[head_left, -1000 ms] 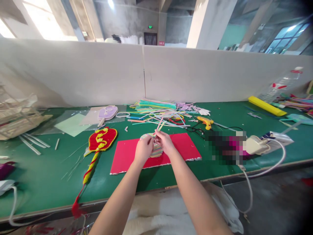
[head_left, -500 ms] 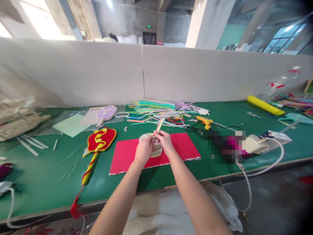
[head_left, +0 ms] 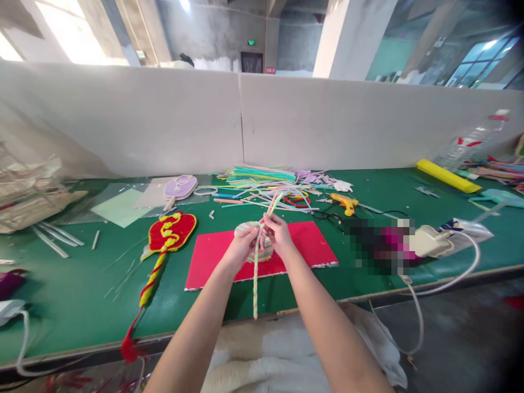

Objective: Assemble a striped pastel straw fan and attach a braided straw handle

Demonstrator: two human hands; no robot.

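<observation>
Both my hands pinch a multicoloured twist of pipe cleaners (head_left: 256, 284) over the middle of the board. Its braided part hangs down past the board's front edge, and the loose pink and yellow-green ends point up and away. My left hand (head_left: 243, 245) is closed on it from the left, my right hand (head_left: 278, 232) from the right. Under my fingers a round striped pastel piece (head_left: 266, 252) lies on the red board (head_left: 208, 259), partly hidden by my hands. To the left lies a red and yellow fan (head_left: 174, 233) with a twisted handle and red tassel.
Behind my hands lies a heap of pastel pipe cleaners (head_left: 262, 174). A yellow glue gun (head_left: 346, 203) with a black cord is at the right, near a cream fan-shaped piece (head_left: 428, 240) and a white cable. A lilac fan (head_left: 180, 186) lies back left. A pale partition (head_left: 164, 120) closes the far side.
The braided lower length of the pipe cleaners now hangs in view below my hands, where it was not visible before. My right hand's fingers have spread a little; the camera view has shifted slightly.
</observation>
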